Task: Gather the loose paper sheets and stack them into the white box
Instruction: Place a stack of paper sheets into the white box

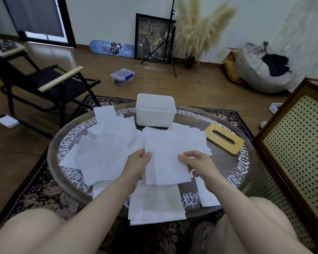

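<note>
A small bundle of white paper sheets is held above the round table. My left hand grips the bundle's left edge, and my right hand pinches its right edge. Several more loose sheets lie spread over the left and middle of the table. Another pile of sheets hangs over the near rim. The white box stands open at the table's far side, with sheets inside it.
A wooden lid with a slot lies on the table to the right of the box. A black folding chair stands at the left and a perforated cabinet at the right. My knees are at the bottom corners.
</note>
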{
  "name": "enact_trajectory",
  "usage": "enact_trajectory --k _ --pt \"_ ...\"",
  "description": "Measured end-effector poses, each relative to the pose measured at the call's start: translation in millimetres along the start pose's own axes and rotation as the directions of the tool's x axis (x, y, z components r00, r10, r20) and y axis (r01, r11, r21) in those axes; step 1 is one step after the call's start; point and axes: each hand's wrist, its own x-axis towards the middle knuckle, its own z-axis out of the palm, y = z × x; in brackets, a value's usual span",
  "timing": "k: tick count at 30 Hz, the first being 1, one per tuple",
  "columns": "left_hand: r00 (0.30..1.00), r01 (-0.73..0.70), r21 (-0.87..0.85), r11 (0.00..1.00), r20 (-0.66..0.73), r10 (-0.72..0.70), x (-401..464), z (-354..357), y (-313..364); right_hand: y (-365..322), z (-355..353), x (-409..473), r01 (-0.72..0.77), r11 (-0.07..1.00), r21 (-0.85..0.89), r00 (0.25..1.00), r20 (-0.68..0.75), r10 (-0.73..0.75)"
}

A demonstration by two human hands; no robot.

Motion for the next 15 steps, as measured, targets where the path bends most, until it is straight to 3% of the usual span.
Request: enact_trajectory --k 15 --pt "0.998 0.025 -0.051 0.998 0.063 -0.022 0.5 1.2 -0.4 -1.0 8.0 -0.6 0.154 0.988 0.006 0.988 0.018 -0.154"
